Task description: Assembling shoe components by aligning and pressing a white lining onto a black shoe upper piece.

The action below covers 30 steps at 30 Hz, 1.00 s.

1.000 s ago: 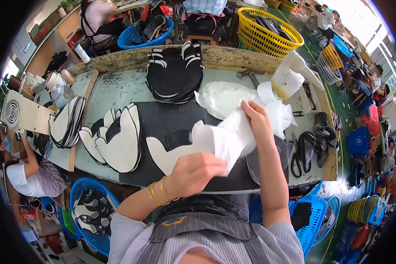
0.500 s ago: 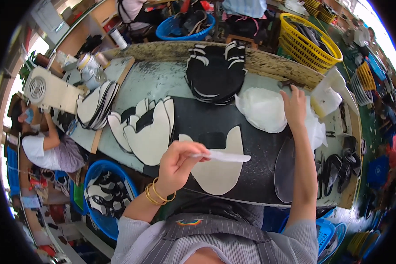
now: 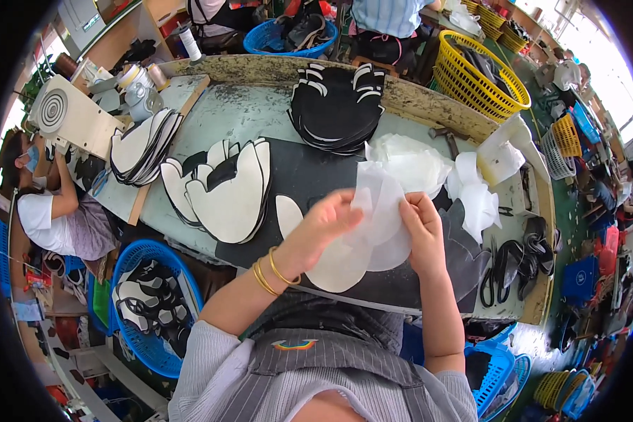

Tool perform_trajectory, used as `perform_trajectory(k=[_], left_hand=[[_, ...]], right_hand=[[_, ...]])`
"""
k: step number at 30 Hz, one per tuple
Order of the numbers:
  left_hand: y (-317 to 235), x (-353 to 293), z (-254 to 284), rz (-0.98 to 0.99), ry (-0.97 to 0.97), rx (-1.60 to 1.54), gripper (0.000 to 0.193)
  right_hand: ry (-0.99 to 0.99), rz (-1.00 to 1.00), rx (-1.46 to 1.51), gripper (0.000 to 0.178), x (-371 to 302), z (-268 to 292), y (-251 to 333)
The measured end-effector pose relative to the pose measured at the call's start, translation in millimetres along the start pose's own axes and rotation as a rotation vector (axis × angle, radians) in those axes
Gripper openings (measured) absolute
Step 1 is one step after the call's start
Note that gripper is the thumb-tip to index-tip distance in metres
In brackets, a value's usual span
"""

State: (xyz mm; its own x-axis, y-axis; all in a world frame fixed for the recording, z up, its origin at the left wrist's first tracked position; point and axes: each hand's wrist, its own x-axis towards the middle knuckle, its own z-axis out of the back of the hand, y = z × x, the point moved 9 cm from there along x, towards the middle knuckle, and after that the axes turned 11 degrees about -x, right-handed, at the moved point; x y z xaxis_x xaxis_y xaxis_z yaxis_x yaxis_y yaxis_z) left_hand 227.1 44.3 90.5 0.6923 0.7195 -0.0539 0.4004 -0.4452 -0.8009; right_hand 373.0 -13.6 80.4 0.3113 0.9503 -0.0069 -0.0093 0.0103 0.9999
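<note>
Above the black work mat (image 3: 299, 169), my left hand (image 3: 327, 228) pinches the left edge of a thin, translucent white sheet piece (image 3: 383, 200). My right hand (image 3: 423, 235) grips its right edge between thumb and fingers. The piece has rounded lobes; whether it is one layer or two I cannot tell. Partly covered by it, a cream U-shaped cut piece (image 3: 337, 273) lies flat on the mat. Just beyond my hands sits a pile of similar white sheets (image 3: 411, 163), with crumpled white sheets (image 3: 475, 204) to its right.
Stacked cream cut pieces (image 3: 232, 200) lie left of the mat, a black stack (image 3: 336, 109) beyond it. Scissors (image 3: 489, 281) and a hammer (image 3: 449, 141) are at the right. A raised wooden rim (image 3: 260, 70) borders the table. A blue basket (image 3: 123, 264) stands at lower left.
My right hand has come from the white pile toward me and now grips the sheet. The sheet, seen edge-on before, is now turned broad side up between both hands.
</note>
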Motion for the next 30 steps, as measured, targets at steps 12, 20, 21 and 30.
perform_trajectory(k=[12, 20, 21, 30], left_hand=[[27, -2, 14, -0.082, -0.23, 0.125, 0.02], [-43, -12, 56, 0.185, -0.234, 0.204, 0.017], [-51, -16, 60, 0.172, -0.237, 0.222, 0.017], [-55, -58, 60, 0.221, -0.224, -0.444, 0.007]], right_hand=[[-0.035, -0.118, 0.031, 0.032, -37, -33, -27], [0.202, 0.07, -0.515, 0.017, 21, -8, -12], [0.245, 0.081, -0.594, 0.019, 34, -4, -13], [0.319, 0.343, -0.883, 0.019, 112, -4, 23]])
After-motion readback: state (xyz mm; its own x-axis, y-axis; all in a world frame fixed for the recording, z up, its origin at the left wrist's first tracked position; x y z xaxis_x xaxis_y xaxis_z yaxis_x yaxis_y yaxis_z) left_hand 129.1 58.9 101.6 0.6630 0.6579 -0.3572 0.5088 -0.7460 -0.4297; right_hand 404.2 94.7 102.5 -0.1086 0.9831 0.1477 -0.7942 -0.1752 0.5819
